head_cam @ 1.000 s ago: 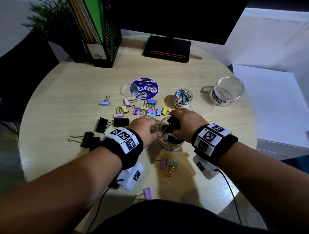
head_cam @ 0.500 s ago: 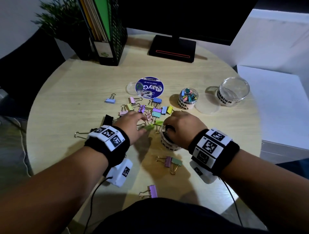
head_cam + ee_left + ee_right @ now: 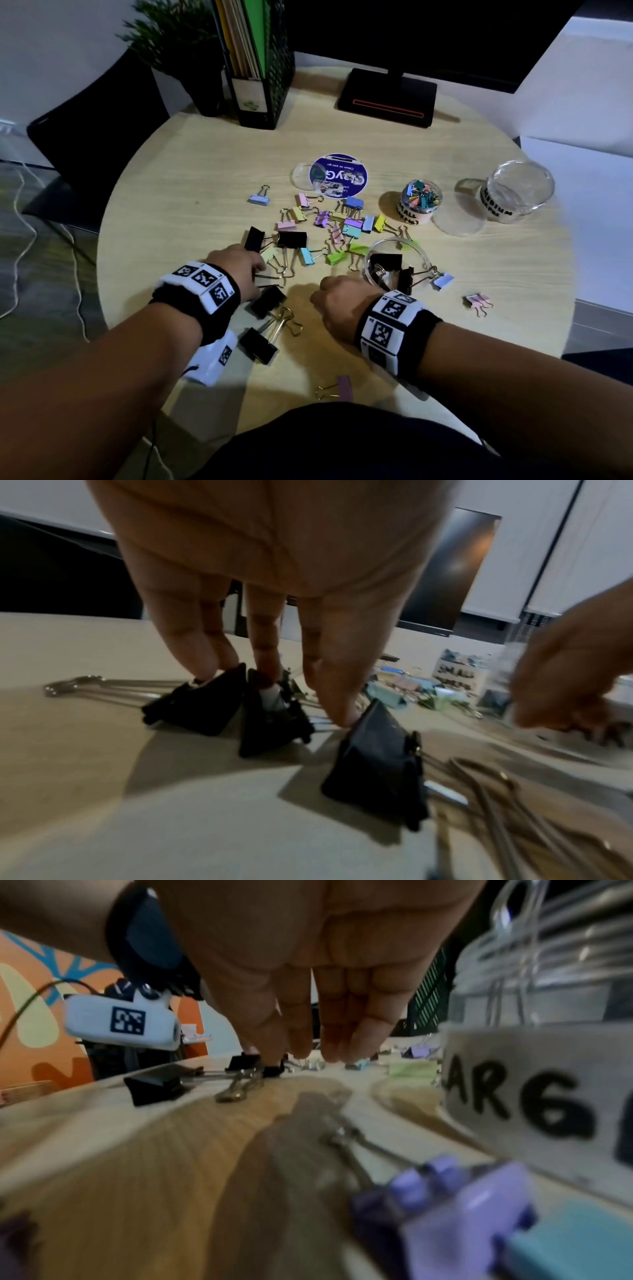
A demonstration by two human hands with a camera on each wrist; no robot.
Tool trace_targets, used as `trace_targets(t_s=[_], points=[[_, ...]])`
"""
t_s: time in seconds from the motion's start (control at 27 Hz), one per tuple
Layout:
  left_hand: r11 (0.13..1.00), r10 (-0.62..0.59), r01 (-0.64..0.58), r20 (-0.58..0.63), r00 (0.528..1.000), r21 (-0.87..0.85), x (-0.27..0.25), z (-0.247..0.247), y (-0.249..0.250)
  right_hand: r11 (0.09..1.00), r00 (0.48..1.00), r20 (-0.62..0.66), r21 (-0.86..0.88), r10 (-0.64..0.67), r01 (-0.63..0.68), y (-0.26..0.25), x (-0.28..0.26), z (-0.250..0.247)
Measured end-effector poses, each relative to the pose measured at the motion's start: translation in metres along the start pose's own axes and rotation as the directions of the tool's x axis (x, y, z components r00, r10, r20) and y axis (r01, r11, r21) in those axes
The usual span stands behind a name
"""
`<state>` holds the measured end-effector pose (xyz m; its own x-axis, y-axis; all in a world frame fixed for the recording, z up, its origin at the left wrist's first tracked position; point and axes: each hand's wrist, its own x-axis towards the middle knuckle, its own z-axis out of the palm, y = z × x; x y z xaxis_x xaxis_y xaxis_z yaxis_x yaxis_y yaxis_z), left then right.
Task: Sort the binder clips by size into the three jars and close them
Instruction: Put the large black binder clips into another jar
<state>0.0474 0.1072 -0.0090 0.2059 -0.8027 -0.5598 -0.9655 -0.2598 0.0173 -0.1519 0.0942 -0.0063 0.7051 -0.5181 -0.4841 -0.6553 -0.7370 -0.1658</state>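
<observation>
- Left grip (image 3: 274, 561): fingers (image 3: 329, 685) straight, loose, tips touching large black clips (image 3: 274, 723) on the surface (image 3: 171, 205).
- Right grip (image 3: 337, 299): relaxed, empty, just beside the large jar (image 3: 397, 263).

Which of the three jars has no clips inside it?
The medium jar at the far right; the small jar holds colourful clips, the large jar black ones.

Matt pale wood-grain table (image 3: 445, 342)

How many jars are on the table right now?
3: the small jar back centre, the medium jar far right, the large jar by the right hand.
</observation>
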Motion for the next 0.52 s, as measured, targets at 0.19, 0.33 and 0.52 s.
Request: trace_targets(t_s=[0.19, 0.33, 0.52], points=[[0.991, 0.114, -0.119, -0.067, 0.991, -0.065, -0.011, 0.023, 0.017, 0.993, 1.000, 0.021, 0.121, 0.001, -0.004, -0.014, 0.006, 0.008], [0.971, 0.200, -0.207, -0.069, 0.977, -0.120, -0.012, 0.027, 0.025, 0.986, 0.997, 0.034, 0.152, 0.069, -0.074, -0.014, 0.008, 0.011], [0.972, 0.233, -0.234, -0.013, 0.972, -0.019, -0.010, 0.024, 0.029, 0.968, 0.990, 0.056, 0.211, 0.126, -0.135, -0.008, 0.006, 0.007]])
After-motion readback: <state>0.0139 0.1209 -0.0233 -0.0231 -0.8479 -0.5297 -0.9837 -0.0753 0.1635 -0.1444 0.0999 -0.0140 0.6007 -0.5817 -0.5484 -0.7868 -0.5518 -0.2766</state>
